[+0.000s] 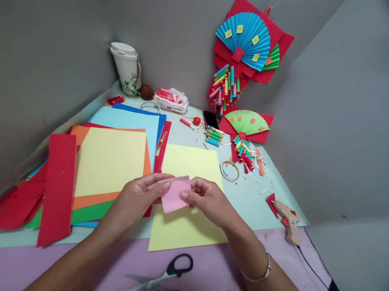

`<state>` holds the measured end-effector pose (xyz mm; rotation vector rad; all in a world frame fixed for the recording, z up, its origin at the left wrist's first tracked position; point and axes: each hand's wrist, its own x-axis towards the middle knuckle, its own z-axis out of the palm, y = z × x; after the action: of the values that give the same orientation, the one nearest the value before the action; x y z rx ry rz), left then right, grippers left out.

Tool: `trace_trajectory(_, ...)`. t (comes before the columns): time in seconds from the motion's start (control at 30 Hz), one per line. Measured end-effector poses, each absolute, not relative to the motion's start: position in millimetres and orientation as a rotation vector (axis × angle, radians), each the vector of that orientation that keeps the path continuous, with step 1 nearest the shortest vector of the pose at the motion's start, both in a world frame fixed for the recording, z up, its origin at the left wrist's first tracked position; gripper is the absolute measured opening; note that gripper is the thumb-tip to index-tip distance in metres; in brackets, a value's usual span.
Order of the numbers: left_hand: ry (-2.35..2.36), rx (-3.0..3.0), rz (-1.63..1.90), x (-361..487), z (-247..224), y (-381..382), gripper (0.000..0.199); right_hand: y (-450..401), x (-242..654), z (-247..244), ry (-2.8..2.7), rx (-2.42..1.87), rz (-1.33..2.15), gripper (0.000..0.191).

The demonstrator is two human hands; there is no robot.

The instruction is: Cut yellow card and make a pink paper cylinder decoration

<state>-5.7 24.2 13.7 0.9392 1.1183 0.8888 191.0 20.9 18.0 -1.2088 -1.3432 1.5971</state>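
Both hands hold one small pink paper square (176, 200) above a pale yellow sheet (190, 232). My left hand (146, 190) pinches its upper left edge between thumb and fingers. On the right side of the square, my right hand (208, 198) grips it with the thumb in front and the fingers curled behind. Dark-handled scissors (164, 278) lie with their blades apart near the front edge, below the yellow sheet.
Stacked coloured papers (112, 163) and red strips (58, 186) lie left. A white cup (126, 70) stands at the back. Paper rolls (213, 136), a green fan (247, 122), a tape roll (229, 171) and a glue gun (288, 220) lie right. A blue fan decoration (246, 35) hangs above.
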Motion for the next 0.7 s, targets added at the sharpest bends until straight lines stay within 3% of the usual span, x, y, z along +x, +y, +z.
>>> trace_trajectory(0.43, 0.947, 0.781, 0.958, -5, 16, 25, 0.019, 24, 199, 15, -1.509, -1.225, 1.700, 0.023)
trace_trajectory(0.57, 0.999, 0.944, 0.926, -8, 17, 24, 0.020, 26, 199, 11, -1.616, -1.297, 1.238, 0.004)
trace_trajectory(0.7, 1.060, 1.251, 0.842, -11, 18, 24, 0.021, 31, 201, 1, -1.552, -1.312, 0.817, 0.020)
